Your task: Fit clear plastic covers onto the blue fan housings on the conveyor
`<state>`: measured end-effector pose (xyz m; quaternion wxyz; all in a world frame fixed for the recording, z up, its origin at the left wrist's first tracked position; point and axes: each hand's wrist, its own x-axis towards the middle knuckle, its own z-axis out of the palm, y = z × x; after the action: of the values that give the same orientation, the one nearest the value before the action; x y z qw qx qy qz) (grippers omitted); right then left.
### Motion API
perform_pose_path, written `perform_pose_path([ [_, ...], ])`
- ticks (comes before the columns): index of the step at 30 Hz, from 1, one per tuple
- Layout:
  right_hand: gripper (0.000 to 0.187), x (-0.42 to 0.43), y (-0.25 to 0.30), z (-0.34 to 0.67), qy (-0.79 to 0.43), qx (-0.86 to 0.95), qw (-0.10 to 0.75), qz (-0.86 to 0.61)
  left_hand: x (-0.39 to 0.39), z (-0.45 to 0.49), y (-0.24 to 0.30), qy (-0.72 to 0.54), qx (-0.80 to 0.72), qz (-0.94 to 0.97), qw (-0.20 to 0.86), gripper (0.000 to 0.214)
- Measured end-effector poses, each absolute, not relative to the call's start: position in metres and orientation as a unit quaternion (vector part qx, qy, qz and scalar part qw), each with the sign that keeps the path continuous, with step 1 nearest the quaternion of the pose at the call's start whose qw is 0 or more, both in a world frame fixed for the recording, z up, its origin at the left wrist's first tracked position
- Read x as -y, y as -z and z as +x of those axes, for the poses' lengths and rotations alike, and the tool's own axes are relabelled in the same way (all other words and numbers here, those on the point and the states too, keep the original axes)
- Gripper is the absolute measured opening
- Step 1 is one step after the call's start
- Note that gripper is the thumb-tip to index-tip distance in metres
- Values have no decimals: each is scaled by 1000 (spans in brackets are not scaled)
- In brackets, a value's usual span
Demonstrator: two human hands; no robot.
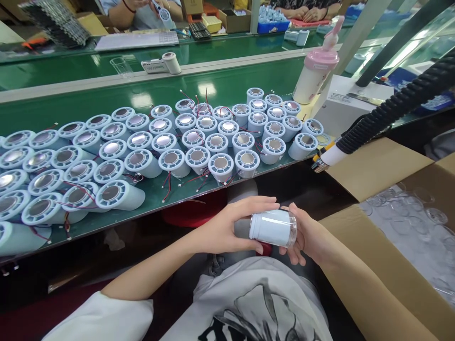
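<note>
In front of my lap, a light blue plastic cylinder (268, 228) lies sideways between my hands. A clear plastic cup (293, 229) is around it, its end towards the right. My left hand (227, 227) is closed on the cylinder's left part, thumb below and fingers above. At the other end, my right hand (309, 234) is closed around the clear cup, with some fingers behind and under it. Many similar blue cylinders (221, 163) stand in rows on the green bench, with round silver discs on top and thin red and black wires hanging from several.
An open cardboard box (348, 237) with clear plastic cups (415, 213) is at my right. Above it hangs a screwdriver (329, 156) on a black coiled hose. A pink-topped pump bottle (316, 71) stands at the back right. Co-workers' hands (305, 13) show across the bench.
</note>
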<state>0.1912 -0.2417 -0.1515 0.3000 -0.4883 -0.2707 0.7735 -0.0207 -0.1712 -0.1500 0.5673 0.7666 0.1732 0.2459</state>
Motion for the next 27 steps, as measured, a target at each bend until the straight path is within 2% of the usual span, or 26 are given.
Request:
perform_pose_path([
  [6, 71, 240, 151, 192, -806, 265, 252, -466, 176, -18, 146, -242, -195, 745, 590, 68],
  [9, 74, 245, 155, 191, -744, 328, 279, -511, 180, -18, 141, -221, -223, 722, 616, 63],
  [11, 63, 251, 159, 192, -616, 416, 350, -570, 182, -18, 136, -197, -250, 693, 647, 63],
  [14, 23, 257, 164, 198, -387, 578, 438, -569, 183, -18, 130, -173, -274, 648, 689, 65],
  [15, 29, 259, 165, 201, -332, 638, 448, -531, 183, -18, 129, -169, -276, 638, 698, 65],
  [17, 57, 261, 167, 205, -257, 739, 444, -438, 183, -18, 129, -162, -277, 622, 714, 64],
  [18, 65, 261, 168, 206, -244, 766, 436, -404, 183, -17, 129, -158, -275, 616, 721, 64],
  [20, 66, 263, 168, 207, -283, 759, 433, -396, 182, -17, 128, -150, -275, 615, 724, 66],
  [24, 59, 264, 165, 205, -556, 569, 450, -405, 181, -19, 126, -160, -258, 649, 698, 76],
  [27, 53, 264, 166, 206, -658, 487, 451, -356, 180, -23, 127, -164, -235, 629, 723, 75],
])
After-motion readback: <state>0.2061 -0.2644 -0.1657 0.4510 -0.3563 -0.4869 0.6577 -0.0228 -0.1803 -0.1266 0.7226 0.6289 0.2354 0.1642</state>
